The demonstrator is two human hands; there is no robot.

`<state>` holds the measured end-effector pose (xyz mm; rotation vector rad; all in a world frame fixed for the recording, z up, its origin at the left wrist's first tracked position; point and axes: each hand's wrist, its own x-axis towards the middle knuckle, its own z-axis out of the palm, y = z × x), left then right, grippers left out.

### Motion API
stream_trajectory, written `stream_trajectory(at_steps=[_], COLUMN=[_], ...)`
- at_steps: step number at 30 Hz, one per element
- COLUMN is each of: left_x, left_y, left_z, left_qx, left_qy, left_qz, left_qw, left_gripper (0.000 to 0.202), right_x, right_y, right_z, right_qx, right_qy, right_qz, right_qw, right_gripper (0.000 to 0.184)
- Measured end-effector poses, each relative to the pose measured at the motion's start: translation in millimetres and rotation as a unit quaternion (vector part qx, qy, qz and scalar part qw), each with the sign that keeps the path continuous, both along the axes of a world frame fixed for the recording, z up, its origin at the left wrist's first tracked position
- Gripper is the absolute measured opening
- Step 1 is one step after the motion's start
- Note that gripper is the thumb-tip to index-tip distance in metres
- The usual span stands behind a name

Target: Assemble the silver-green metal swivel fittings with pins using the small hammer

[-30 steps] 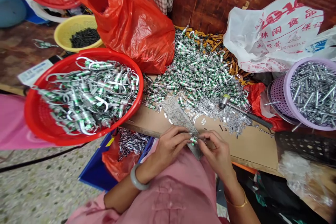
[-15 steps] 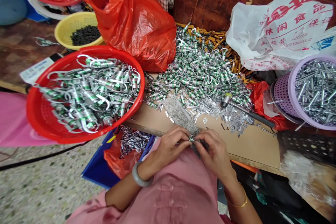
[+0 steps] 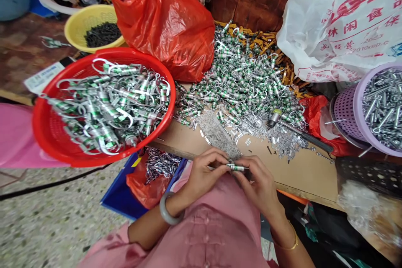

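Note:
My left hand (image 3: 204,173) and my right hand (image 3: 259,182) meet at the near edge of the board, both pinched on one small green-and-silver metal clip (image 3: 236,167) held level between the fingertips. Just beyond them lies a grey stone slab (image 3: 218,134). A big heap of the same green-and-silver clips (image 3: 241,83) covers the board behind it. Small flat silver pieces (image 3: 276,136) lie scattered to its right, beside a small hammer (image 3: 274,117).
A red basket (image 3: 47,134) full of finished clips stands at left. A purple basket (image 3: 348,109) of silver pins sits at right. Red plastic bag (image 3: 163,21), yellow basket (image 3: 78,29) of black parts, white printed bag (image 3: 339,29) behind. Blue crate (image 3: 117,201) below the board.
The clip between my fingers has turned from end-on to lying level, and both hands have shifted a little to the right. The view has tipped slightly.

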<state>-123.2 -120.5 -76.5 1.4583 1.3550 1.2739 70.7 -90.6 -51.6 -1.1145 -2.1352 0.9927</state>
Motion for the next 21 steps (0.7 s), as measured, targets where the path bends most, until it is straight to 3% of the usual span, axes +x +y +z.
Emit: stream_trajectory(at_steps=[4, 8, 13, 16, 18, 21], left_x=[-6.4, -14.7, -14.7, -4.2, 5.7, 20.4], left_y=[-1.1, 1.1, 3.4, -3.9, -13.2, -30.3], left_z=[10.6, 20.7, 22.5, 13.8, 3.3, -15.5], left_qx=[0.080, 0.085, 0.037, -0.068, -0.175, -0.289], left_qy=[0.183, 0.207, 0.074, -0.022, -0.112, -0.270], left_qz=[-0.089, -0.180, -0.209, -0.201, -0.184, -0.153], left_qw=[0.976, 0.958, 0.974, 0.977, 0.961, 0.905], left_gripper=[0.013, 0.016, 0.016, 0.019, 0.022, 0.025], right_x=[3.5, 5.6, 5.5, 10.8, 17.3, 29.0], right_y=[-0.1, -0.7, -11.2, -21.0, -28.0, -37.8], right_z=[-0.8, -0.3, 6.7, 10.0, 8.4, -1.4], right_qx=[0.007, -0.045, -0.113, -0.130, -0.189, -0.293], right_qy=[-0.024, -0.012, 0.007, -0.035, -0.054, -0.035], right_qz=[0.010, -0.002, -0.014, -0.002, -0.015, -0.048], right_qw=[1.000, 0.999, 0.994, 0.991, 0.980, 0.954], right_gripper=[0.013, 0.011, 0.009, 0.013, 0.017, 0.026])
